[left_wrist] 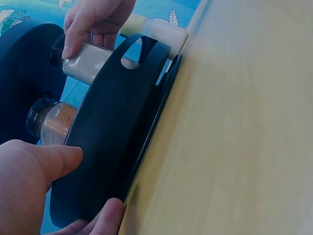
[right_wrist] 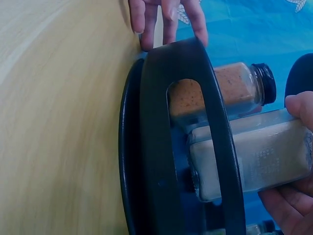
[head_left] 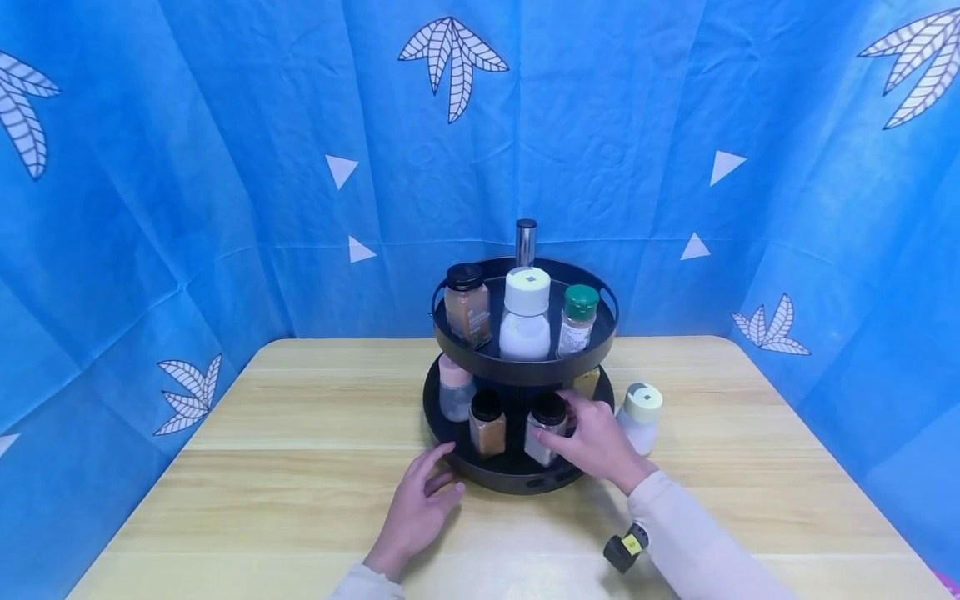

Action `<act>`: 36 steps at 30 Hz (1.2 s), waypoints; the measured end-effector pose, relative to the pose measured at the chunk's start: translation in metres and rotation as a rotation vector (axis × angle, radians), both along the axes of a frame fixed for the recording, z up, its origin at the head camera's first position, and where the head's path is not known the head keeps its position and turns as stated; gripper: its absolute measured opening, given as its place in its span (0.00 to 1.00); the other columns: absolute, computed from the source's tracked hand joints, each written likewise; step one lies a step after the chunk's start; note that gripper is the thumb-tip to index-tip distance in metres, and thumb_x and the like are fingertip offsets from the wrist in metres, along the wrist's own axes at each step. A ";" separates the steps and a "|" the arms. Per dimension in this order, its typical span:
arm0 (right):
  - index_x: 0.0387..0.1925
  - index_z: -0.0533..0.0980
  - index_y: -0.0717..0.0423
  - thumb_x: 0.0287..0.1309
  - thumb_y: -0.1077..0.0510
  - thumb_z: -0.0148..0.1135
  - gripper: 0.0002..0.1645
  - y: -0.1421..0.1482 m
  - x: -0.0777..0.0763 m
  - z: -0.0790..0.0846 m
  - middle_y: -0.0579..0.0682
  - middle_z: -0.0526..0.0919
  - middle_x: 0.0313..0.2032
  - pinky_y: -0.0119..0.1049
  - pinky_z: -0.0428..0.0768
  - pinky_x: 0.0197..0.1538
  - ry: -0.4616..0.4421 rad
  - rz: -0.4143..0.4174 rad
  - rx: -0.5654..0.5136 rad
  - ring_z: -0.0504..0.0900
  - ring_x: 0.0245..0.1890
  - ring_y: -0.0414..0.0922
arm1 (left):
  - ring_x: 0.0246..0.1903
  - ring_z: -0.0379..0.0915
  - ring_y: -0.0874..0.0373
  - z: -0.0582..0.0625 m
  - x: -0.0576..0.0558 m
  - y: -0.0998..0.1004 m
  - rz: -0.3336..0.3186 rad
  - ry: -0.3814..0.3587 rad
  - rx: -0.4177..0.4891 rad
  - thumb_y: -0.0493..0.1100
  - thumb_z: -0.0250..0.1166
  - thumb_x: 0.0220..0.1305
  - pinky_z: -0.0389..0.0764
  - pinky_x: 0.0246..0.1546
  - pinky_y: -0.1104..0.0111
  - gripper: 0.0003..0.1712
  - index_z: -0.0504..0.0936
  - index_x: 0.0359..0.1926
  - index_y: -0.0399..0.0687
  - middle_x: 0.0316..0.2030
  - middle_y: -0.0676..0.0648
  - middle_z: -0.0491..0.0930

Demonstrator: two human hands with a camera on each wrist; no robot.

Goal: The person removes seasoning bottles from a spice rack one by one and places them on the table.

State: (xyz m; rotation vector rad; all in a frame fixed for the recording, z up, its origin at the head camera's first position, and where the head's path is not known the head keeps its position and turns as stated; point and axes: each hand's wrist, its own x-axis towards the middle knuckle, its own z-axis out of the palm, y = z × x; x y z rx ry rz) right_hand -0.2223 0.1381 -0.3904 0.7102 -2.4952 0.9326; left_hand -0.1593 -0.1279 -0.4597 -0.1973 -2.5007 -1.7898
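My right hand [head_left: 596,435] grips a square glass spice jar [head_left: 537,442] with a black lid and pale powder inside. In the right wrist view this jar [right_wrist: 261,156] stands just inside the rim of the black two-tier turntable [head_left: 506,482], behind its handle slot. The left hand [head_left: 420,508] touches the left front of the lower tier's rim with loosely spread fingers; its thumb [left_wrist: 63,161] lies against the outer wall in the left wrist view. Between the hands, a black-lidded jar of orange-brown seasoning [head_left: 489,429] stands on the lower tier.
On the upper tier [head_left: 517,371] stand a black-lidded jar [head_left: 467,308], a white bottle [head_left: 525,325] and a green-capped shaker [head_left: 577,321]. A pink-capped jar [head_left: 455,392] sits lower left. Another white bottle [head_left: 640,421] stands on the wooden table [head_left: 300,467], right of the turntable.
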 end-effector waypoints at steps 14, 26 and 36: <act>0.45 0.75 0.56 0.43 0.46 0.73 0.29 0.006 -0.003 0.007 0.54 0.86 0.36 0.40 0.85 0.33 -0.010 -0.022 -0.029 0.83 0.31 0.44 | 0.55 0.71 0.40 0.001 0.000 0.000 -0.008 0.013 0.019 0.37 0.65 0.59 0.82 0.50 0.62 0.35 0.64 0.66 0.56 0.69 0.34 0.54; 0.49 0.74 0.55 0.45 0.48 0.73 0.31 0.011 -0.003 0.010 0.57 0.86 0.41 0.44 0.86 0.35 -0.036 -0.024 -0.047 0.84 0.34 0.47 | 0.54 0.71 0.39 0.000 0.000 0.000 -0.010 0.017 0.010 0.37 0.64 0.59 0.82 0.50 0.60 0.35 0.65 0.66 0.56 0.68 0.33 0.54; 0.49 0.74 0.54 0.46 0.48 0.73 0.29 0.015 -0.005 0.011 0.55 0.86 0.40 0.44 0.86 0.34 -0.031 -0.016 -0.056 0.84 0.33 0.46 | 0.55 0.70 0.38 0.000 0.001 -0.001 -0.018 0.014 0.019 0.38 0.64 0.59 0.81 0.51 0.58 0.35 0.64 0.67 0.52 0.68 0.32 0.54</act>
